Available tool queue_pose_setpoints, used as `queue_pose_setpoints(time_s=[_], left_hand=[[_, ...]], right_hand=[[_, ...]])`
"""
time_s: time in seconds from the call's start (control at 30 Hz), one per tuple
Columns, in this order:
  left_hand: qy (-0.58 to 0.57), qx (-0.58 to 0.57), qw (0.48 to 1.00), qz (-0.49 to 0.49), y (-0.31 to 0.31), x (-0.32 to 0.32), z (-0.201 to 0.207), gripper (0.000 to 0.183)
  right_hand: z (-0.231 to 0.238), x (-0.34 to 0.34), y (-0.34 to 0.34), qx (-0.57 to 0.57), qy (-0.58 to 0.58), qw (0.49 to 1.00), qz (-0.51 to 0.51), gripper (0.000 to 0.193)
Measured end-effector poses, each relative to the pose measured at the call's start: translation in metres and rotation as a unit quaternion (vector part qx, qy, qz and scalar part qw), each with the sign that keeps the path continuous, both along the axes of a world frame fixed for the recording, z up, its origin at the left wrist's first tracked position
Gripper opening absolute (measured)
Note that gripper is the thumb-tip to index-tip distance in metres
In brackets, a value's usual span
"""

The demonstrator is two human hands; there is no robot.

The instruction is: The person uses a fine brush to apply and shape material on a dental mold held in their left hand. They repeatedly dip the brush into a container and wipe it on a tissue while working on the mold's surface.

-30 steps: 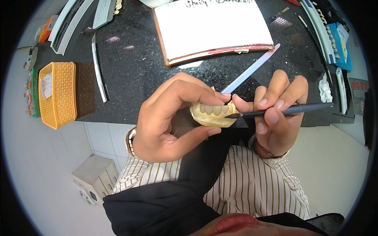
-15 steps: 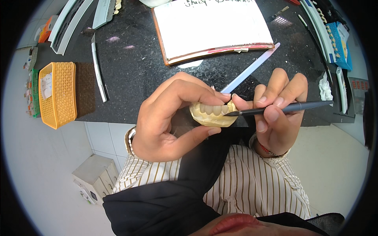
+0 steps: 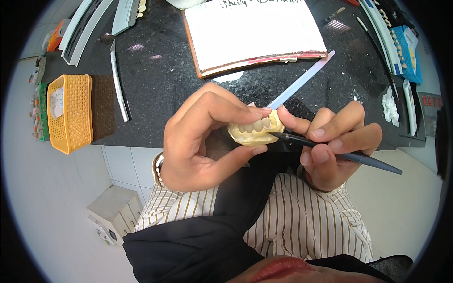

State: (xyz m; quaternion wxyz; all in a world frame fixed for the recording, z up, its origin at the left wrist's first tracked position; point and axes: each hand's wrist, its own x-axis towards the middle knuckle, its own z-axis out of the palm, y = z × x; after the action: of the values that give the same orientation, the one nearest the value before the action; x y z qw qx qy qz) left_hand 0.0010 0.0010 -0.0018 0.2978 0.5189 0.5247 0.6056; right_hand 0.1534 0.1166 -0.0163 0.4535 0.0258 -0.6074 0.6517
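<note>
A pale yellow dental cast [image 3: 247, 137] with greyish teeth along its ridge is held just off the table's near edge. My left hand [image 3: 198, 141] is closed on it, fingers over the top and thumb against the near lower side. Between the thumb and fingers of my right hand [image 3: 335, 141] is a slim dark pen-like tool [image 3: 365, 160], slanting down to the right. Its fine tip meets the cast at the right end, just below the teeth. My right index finger also rests against the cast's right upper edge.
Beyond my hands lie an open notebook [image 3: 255, 33] and a pale blue strip [image 3: 302, 82] on the black speckled tabletop [image 3: 155, 89]. A yellow basket [image 3: 71, 113] and a knife-like tool [image 3: 118, 82] stand left. Crumpled white tissue [image 3: 390, 107] and a blue basket [image 3: 408, 54] are at right.
The tool's back end has swung down toward me, from nearly level to slanted. My right hand's fingers have shifted with it. The cast is raised and tilted slightly.
</note>
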Motion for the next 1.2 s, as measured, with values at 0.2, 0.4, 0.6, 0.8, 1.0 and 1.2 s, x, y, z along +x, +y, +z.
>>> queue_pose_setpoints(time_s=[0.2, 0.4, 0.6, 0.8, 1.0, 1.2], left_hand=[[0.005, -0.022, 1.000, -0.006, -0.0014, -0.0010, 0.0027, 0.038], [0.004, -0.010, 1.000, 0.005, -0.0008, 0.0006, 0.0016, 0.037], [-0.008, 0.004, 1.000, 0.012, 0.0012, 0.0013, 0.0024, 0.034], [-0.005, 0.018, 1.000, 0.016, 0.0017, 0.0020, -0.0009, 0.032], [-0.003, 0.022, 1.000, 0.019, 0.0018, 0.0018, -0.0012, 0.032], [0.003, 0.000, 1.000, 0.009, 0.0000, 0.0005, 0.0001, 0.035]], right_hand=[[0.0009, -0.0006, -0.0018, -0.018, -0.011, 1.000, -0.011, 0.015], [0.0007, -0.0022, -0.0014, -0.008, -0.007, 1.000, -0.016, 0.016], [-0.0012, -0.0018, -0.0031, 0.000, 0.012, 1.000, -0.021, 0.017], [0.0015, -0.0015, -0.0036, -0.024, -0.015, 0.999, -0.030, 0.017], [0.0009, -0.0021, -0.0029, -0.030, -0.014, 0.999, -0.020, 0.017], [0.0013, -0.0023, -0.0032, -0.023, -0.013, 0.999, -0.027, 0.016]])
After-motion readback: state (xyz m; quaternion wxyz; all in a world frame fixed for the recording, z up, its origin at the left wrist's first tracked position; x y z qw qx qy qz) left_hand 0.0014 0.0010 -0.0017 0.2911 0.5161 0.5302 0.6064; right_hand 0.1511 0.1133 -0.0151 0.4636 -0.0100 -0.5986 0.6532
